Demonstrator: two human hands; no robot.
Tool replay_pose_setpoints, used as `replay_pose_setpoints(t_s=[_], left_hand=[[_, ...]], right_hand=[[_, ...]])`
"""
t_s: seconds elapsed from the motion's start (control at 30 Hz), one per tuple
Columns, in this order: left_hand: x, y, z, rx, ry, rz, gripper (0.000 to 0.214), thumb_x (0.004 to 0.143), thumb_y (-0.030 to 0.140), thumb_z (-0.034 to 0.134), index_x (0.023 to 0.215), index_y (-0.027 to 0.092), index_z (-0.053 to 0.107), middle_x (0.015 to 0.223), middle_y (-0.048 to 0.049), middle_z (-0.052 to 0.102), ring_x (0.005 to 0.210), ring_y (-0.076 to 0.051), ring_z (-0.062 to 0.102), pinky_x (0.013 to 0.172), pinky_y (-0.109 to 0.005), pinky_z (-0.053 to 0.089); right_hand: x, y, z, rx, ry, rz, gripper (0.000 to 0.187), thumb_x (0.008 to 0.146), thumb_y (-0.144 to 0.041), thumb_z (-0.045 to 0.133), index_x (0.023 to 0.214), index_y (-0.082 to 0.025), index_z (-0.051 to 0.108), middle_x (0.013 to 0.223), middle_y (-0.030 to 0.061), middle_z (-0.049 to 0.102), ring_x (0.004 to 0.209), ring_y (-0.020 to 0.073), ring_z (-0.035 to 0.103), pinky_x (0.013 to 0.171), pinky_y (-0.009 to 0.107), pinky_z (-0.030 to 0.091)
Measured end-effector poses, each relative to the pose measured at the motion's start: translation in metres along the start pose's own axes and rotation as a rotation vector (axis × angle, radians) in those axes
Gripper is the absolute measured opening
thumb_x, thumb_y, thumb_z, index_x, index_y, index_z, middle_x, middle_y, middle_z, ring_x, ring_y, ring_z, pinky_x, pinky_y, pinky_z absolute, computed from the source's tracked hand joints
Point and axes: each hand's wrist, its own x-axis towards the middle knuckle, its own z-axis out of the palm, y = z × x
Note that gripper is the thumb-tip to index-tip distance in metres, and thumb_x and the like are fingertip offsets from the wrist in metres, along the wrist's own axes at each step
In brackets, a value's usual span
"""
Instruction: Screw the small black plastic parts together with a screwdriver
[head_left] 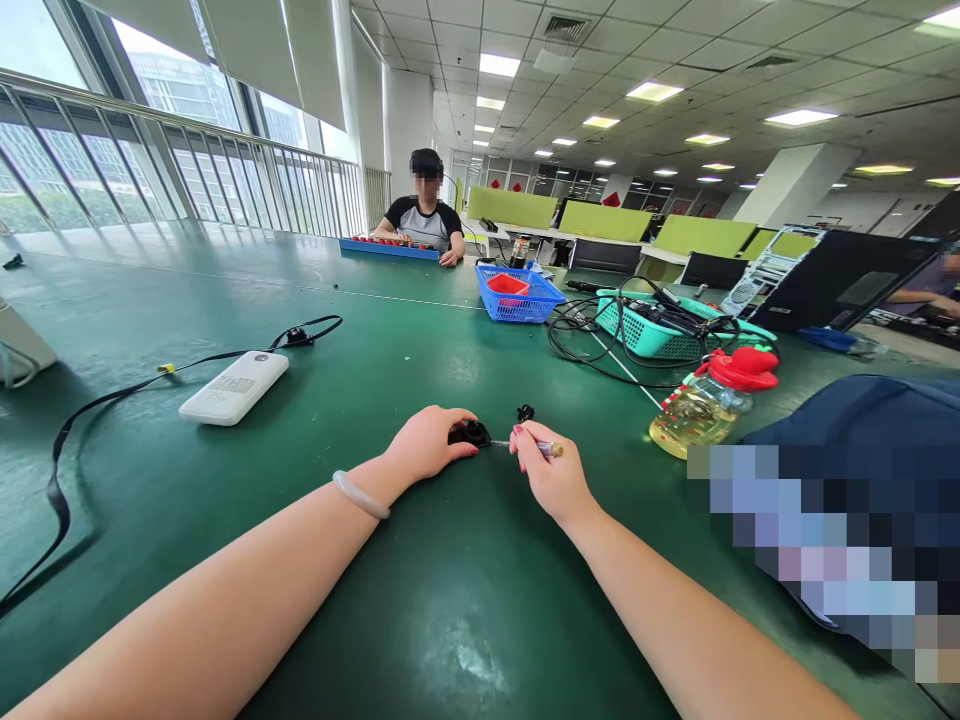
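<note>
My left hand [429,443] is closed around a small black part [470,433] on the green tabletop [360,620]; its kind is hard to make out. A pale bangle circles that wrist. In my right hand [553,468] is a screwdriver [551,449] with a clear, yellowish-ended handle, its thin metal shaft pointing left. The shaft's tip reaches the right side of the black part. Just beyond my right fingers sits another small black piece [525,412]. My fingers hide much of the part and of the handle.
A white power bank [236,387] and black strap [58,490] lie left. Right are a red-lidded bottle [701,405], a dark blue bag [862,420] and a teal basket [645,335] of cables. Farther back, a blue basket [517,305] stands near a seated person [426,215] with a blue tray [390,249].
</note>
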Motion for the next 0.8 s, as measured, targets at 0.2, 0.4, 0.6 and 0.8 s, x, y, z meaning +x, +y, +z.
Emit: replay_pose_setpoints(t_s=[0.2,0.4,0.6,0.8], left_hand=[[-0.004,0.001,0.004,0.044,0.005,0.057,0.056,0.077,0.043,0.066,0.130,0.027,0.054,0.107,-0.0066,0.068,0.104,-0.026,0.060,0.089,-0.037,0.049],[-0.003,0.000,0.004,0.016,-0.015,0.148,0.044,0.082,0.040,0.062,0.124,0.027,0.059,0.110,-0.0043,0.069,0.101,-0.024,0.060,0.089,-0.035,0.048],[-0.004,0.001,0.003,0.024,-0.002,0.156,0.040,0.082,0.039,0.063,0.120,0.028,0.061,0.107,-0.0027,0.070,0.098,-0.024,0.061,0.089,-0.035,0.048],[-0.005,0.003,0.003,0.017,-0.012,0.155,0.039,0.082,0.036,0.062,0.119,0.027,0.062,0.109,-0.0035,0.069,0.100,-0.024,0.061,0.092,-0.035,0.047]], right_hand=[[-0.003,-0.006,0.001,0.000,-0.051,-0.094,0.039,0.092,-0.045,0.040,0.063,-0.023,0.053,0.053,-0.0015,0.047,0.056,0.0158,0.046,0.058,0.027,0.036],[-0.001,-0.007,0.009,-0.077,-0.146,-0.101,0.038,0.092,-0.043,0.040,0.062,-0.023,0.052,0.053,-0.0025,0.046,0.054,0.0144,0.044,0.058,0.026,0.035],[-0.006,-0.010,0.001,-0.090,-0.080,-0.188,0.034,0.092,-0.040,0.042,0.066,-0.024,0.056,0.059,0.0002,0.055,0.060,0.0167,0.052,0.063,0.028,0.041],[-0.006,-0.011,-0.001,-0.143,0.051,-0.219,0.034,0.092,-0.039,0.044,0.064,-0.024,0.057,0.061,0.0012,0.059,0.063,0.0175,0.054,0.065,0.029,0.042]])
